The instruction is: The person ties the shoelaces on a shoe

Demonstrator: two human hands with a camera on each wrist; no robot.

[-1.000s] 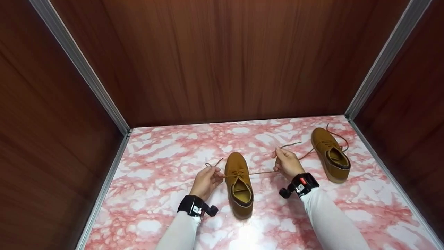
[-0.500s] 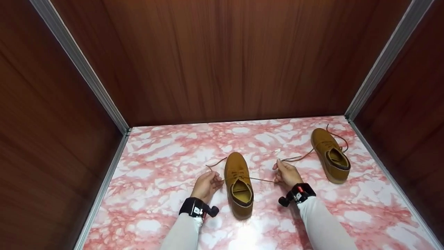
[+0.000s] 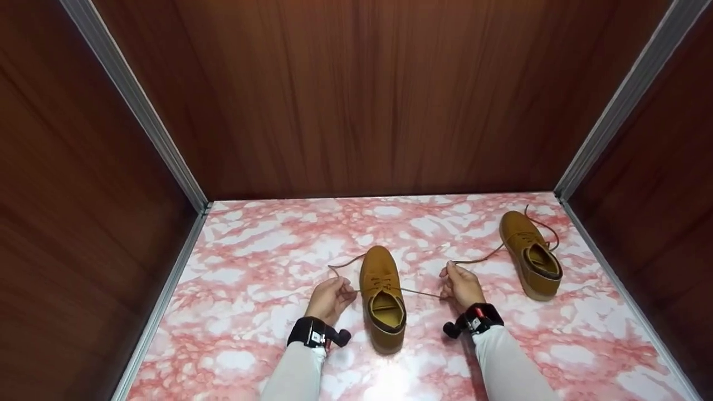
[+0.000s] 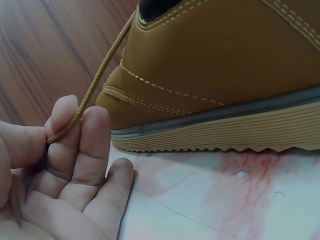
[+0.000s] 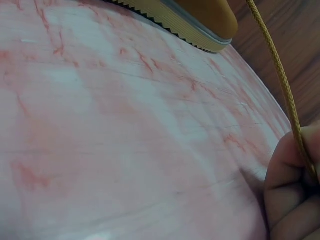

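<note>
A tan lace-up shoe (image 3: 380, 264) stands upright between my hands in the head view, toe pointing away from me. On its left, my left hand (image 3: 326, 299) pinches one brown shoelace (image 4: 102, 67) between thumb and index finger, and the other fingers lie loosely bent. Across from it, my right hand (image 3: 463, 285) grips the opposite shoelace (image 3: 421, 292), which runs nearly straight from the eyelets. In the right wrist view this lace (image 5: 280, 75) passes into the curled fingers. The lace's free end past the left fingers trails toward the toe.
A matching shoe (image 3: 523, 239) stands at the right, its laces loose on both sides. The pink-and-white marbled surface (image 3: 267, 245) is bounded by a brown wood-grain back panel (image 3: 384, 100) and side panels with grey metal edge strips (image 3: 150, 117).
My right hand has come down toward me, bringing its lace lower. My left hand has dropped slightly, and its lace's loose end has sunk toward the toe. The shoe has stayed in place.
</note>
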